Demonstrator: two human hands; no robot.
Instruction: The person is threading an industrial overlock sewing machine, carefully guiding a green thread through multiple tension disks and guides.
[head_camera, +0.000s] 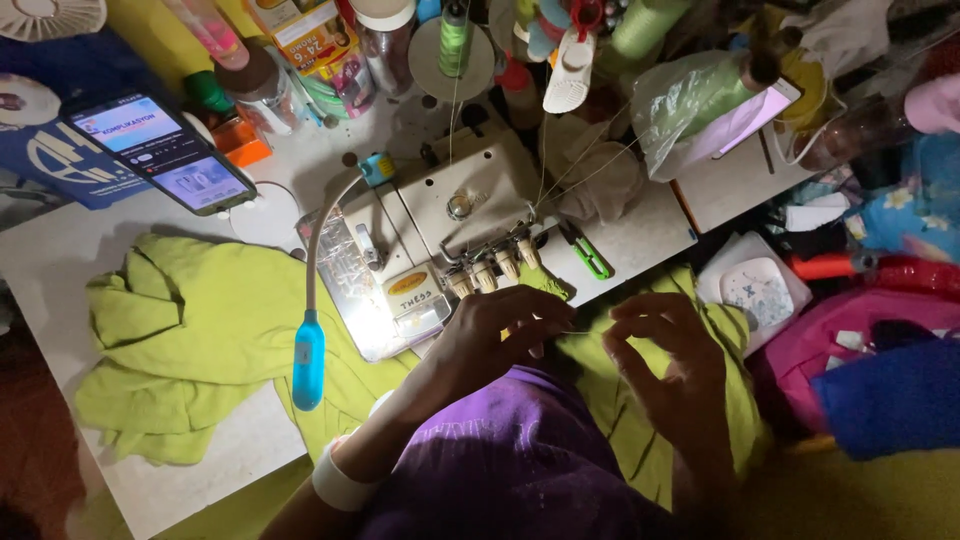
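Observation:
My left hand (500, 335) and my right hand (670, 355) meet over lime-green fabric (200, 340) just in front of a white overlock sewing machine (440, 235). A thin thread appears stretched between the fingertips of both hands. The left hand's fingers curl down, pinching it; the right hand's thumb and forefinger pinch the other end. Part of the green fabric lies under my hands and lap, beside a purple cloth (510, 460). A blue gooseneck lamp (309, 358) lights the machine's needle area.
A phone (160, 150) with a lit screen stands at the back left. Thread cones (455, 35), jars and bottles crowd the back of the white table (60, 250). Green-handled snips (588, 252) lie right of the machine. Pink and blue fabrics pile at the right.

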